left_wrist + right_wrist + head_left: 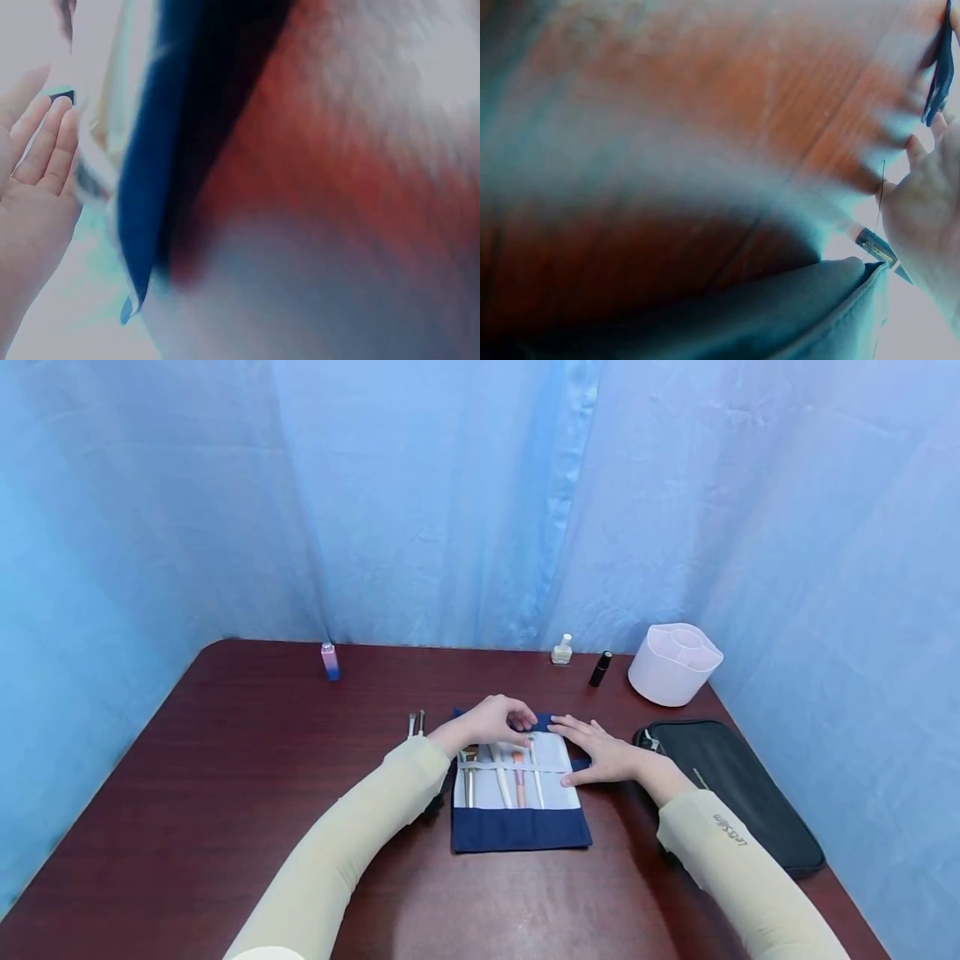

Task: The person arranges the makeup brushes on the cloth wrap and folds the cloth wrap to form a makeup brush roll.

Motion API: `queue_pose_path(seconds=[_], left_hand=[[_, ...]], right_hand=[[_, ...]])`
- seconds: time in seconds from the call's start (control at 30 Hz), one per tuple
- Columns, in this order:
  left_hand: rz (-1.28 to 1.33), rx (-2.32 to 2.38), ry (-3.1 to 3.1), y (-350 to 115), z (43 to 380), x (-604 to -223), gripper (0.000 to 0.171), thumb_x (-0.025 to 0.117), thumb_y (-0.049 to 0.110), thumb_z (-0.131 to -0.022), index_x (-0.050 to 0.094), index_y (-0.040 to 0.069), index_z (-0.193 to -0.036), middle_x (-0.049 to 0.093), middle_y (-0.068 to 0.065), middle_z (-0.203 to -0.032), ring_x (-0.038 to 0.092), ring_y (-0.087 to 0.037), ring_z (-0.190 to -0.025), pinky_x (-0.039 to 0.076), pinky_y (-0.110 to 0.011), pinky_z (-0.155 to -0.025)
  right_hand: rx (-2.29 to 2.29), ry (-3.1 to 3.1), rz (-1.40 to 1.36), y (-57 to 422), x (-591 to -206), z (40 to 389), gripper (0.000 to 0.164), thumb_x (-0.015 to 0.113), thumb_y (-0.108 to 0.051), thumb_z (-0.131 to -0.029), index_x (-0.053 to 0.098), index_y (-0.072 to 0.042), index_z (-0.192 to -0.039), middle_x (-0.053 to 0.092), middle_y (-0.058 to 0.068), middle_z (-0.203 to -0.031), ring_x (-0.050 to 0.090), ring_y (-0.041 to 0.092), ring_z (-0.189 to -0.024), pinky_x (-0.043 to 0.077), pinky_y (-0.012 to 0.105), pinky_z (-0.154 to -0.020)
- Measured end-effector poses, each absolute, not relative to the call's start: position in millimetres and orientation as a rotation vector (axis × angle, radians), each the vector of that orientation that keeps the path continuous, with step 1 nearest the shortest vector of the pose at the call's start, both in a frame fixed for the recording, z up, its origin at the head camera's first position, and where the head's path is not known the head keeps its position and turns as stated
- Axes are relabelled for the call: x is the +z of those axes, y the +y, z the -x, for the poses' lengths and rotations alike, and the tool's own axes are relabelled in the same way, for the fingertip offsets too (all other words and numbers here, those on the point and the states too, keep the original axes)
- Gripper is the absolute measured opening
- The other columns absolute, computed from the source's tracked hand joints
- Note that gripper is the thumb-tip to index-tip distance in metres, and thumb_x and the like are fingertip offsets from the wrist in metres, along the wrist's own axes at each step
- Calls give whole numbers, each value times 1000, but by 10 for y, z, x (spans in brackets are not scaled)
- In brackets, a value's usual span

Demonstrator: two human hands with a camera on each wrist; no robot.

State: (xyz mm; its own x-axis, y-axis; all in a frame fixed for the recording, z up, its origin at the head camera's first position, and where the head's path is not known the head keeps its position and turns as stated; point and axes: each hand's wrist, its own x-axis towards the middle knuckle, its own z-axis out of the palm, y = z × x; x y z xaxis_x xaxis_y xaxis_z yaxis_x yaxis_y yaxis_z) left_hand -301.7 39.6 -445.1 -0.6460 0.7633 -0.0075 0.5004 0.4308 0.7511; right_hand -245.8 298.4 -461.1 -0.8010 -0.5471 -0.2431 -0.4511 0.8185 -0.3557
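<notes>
A navy brush roll (521,831) with a pale lining lies unfolded in the middle of the table. Several makeup brushes, among them one with an orange-pink handle (519,781), are tucked under its pale strap. Over the roll's upper part hovers my left hand (498,720), its fingers loosely bent and nothing between them; the left wrist view shows that palm (37,202) beside the roll's blue edge (146,172). My right hand (603,753) rests with spread fingers along the roll's right side. Left of the roll, two more brushes (422,722) stick out past my left forearm, which hides their lower parts.
At the right, a black zip case (742,793) lies partly under my right forearm. Behind it stands a white organizer (671,668). A nail polish bottle (561,652), a black tube (600,669) and a pink-and-blue bottle (330,662) stand toward the back, before the blue curtain (420,510).
</notes>
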Motion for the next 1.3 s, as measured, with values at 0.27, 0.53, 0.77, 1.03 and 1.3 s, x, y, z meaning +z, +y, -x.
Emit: queue_pose_path(seconds=[0.27, 0.53, 0.77, 1.03, 1.3], left_hand=[[-1144, 1084, 2372, 88, 2956, -4132, 42, 74, 21, -83, 62, 6, -120, 63, -11, -119, 58, -22, -111, 46, -38, -97], [-1138, 1071, 2488, -321, 2874, -3861, 45, 77, 28, -79, 62, 14, -119, 64, -5, -116, 59, -18, -109, 47, -35, -95], [-1037, 1089, 2607, -768, 2842, -3894, 44, 78, 26, -78, 63, 12, -116, 66, -5, -109, 61, -21, -102, 50, -36, -89], [-923, 1129, 2682, -1131, 2789, -4206, 35, 79, 16, -77, 64, 3, -107, 65, -14, -94, 60, -24, -84, 52, -35, -76], [-828, 1070, 2742, -1250, 2813, -4468, 27, 78, 13, -77, 64, 3, -97, 63, -8, -86, 59, -18, -77, 51, -30, -72]], right_hand=[[-420, 2663, 765, 2990, -4609, 2468, 99, 61, -68, -76, 20, -19, -151, 13, 3, -158, 8, 29, -145, 3, 63, -111], [-430, 2676, 771, 3026, -4594, 2484, 100, 61, -70, -74, 20, -21, -151, 13, 2, -158, 9, 28, -145, 3, 61, -111], [-447, 2683, 798, 3012, -4624, 2487, 100, 61, -70, -74, 21, -20, -151, 13, 2, -158, 9, 28, -145, 4, 61, -112], [-451, 2682, 784, 3014, -4631, 2474, 100, 62, -70, -73, 22, -21, -151, 14, 2, -158, 9, 29, -145, 4, 61, -112], [-454, 2676, 785, 3005, -4636, 2477, 100, 62, -68, -75, 21, -20, -151, 13, 3, -158, 9, 30, -145, 3, 62, -111]])
